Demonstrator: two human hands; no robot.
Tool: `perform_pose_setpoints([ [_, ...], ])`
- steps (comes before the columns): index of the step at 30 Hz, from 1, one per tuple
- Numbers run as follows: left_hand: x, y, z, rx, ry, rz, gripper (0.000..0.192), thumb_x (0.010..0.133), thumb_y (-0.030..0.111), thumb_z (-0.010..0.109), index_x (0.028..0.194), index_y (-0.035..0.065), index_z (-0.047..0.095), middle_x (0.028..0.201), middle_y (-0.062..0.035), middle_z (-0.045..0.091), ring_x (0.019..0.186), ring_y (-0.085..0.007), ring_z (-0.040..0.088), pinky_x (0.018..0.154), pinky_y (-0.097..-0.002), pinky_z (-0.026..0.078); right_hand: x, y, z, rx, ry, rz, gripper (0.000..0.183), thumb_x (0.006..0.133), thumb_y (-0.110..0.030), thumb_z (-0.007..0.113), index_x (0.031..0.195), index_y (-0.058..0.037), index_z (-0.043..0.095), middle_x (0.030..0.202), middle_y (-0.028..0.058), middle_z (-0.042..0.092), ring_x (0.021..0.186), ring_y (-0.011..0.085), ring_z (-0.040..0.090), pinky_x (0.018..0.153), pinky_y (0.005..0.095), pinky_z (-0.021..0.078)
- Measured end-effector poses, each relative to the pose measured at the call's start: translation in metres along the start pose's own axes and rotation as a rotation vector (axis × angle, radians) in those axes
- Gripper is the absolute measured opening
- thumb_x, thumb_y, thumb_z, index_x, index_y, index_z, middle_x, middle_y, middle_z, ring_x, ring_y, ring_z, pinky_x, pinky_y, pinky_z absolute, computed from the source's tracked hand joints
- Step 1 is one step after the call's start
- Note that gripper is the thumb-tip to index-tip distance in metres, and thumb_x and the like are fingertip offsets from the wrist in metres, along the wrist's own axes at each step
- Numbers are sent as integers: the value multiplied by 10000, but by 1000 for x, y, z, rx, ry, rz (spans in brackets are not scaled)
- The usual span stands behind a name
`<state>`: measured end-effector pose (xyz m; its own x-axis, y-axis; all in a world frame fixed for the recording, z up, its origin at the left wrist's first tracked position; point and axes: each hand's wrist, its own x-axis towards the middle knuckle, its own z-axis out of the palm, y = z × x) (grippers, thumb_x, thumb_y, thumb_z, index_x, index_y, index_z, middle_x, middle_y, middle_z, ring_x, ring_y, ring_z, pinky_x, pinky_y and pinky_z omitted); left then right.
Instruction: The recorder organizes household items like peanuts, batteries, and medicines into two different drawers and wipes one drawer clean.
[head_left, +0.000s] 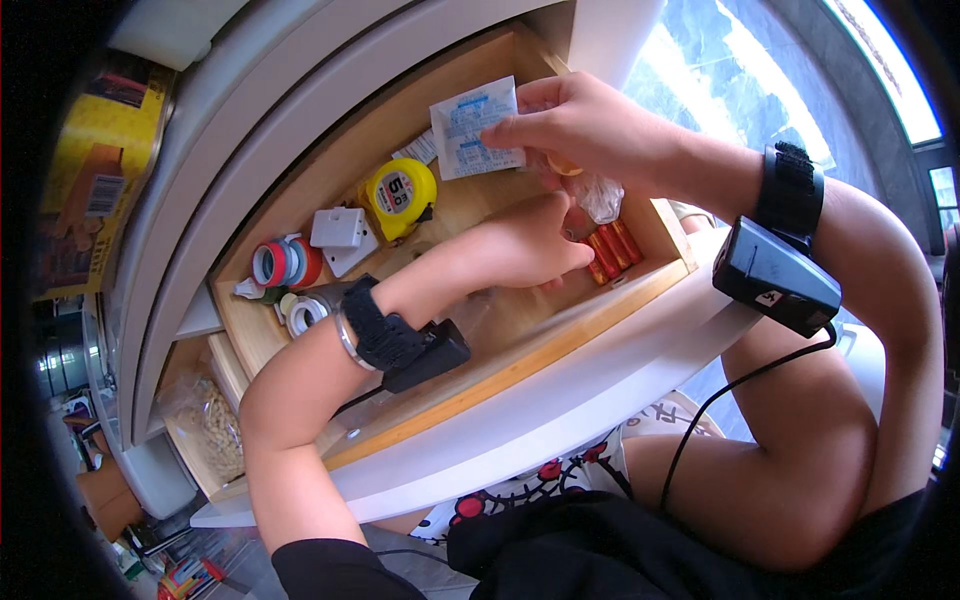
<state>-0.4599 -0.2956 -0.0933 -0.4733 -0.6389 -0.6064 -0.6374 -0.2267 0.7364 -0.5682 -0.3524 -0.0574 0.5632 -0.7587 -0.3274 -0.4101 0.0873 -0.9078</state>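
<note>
My right hand (566, 124) pinches a white paper packet (474, 139) with blue print by its right edge, above the drawer's far side. My left hand (536, 240) is low inside the wooden drawer (517, 319), beside several red-orange batteries (619, 247) lying side by side. Its palm and some fingertips are hidden, so whether it grips anything cannot be told. A crumpled clear plastic bag (602, 199) sits under my right wrist, close to the left fingers. To the left of the packet is a yellow tape measure (401, 196).
Left of the tape measure lie a white plastic device (341, 232), tape rolls (285, 262) and a white ring-shaped roll (306, 315). A lower drawer (217, 375) holds a bag of pale pieces (214, 427). The white drawer front (525, 427) borders my lap. A cable (709, 409) hangs from my right wrist device.
</note>
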Motion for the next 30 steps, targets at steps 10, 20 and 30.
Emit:
perform_pose_setpoints([
  [10, -121, 1, -65, 388, 182, 1, 364, 810, 316, 553, 946, -18, 592, 804, -135, 617, 731, -188, 580, 671, -308, 458, -18, -40, 2, 73, -219, -101, 239, 819, -215, 599, 942, -10, 600, 656, 13, 534, 519, 77, 486, 461, 220, 382],
  [20, -324, 22, -71, 154, 710, 65, 332, 851, 306, 552, 893, -22, 583, 752, -61, 602, 704, -107, 550, 631, -265, 452, -52, -187, 84, -452, -488, -269, 247, 818, -191, 607, 996, -21, 606, 720, -4, 577, 593, 56, 493, 540, 207, 423],
  [30, -503, -84, -60, 379, 1385, -388, 257, 802, 249, 605, 856, -2, 602, 757, -83, 626, 693, -141, 568, 628, -277, 452, 1, -260, 263, -257, -517, -495, 194, 806, -207, 600, 845, -19, 572, 623, -3, 510, 504, 70, 486, 441, 217, 379],
])
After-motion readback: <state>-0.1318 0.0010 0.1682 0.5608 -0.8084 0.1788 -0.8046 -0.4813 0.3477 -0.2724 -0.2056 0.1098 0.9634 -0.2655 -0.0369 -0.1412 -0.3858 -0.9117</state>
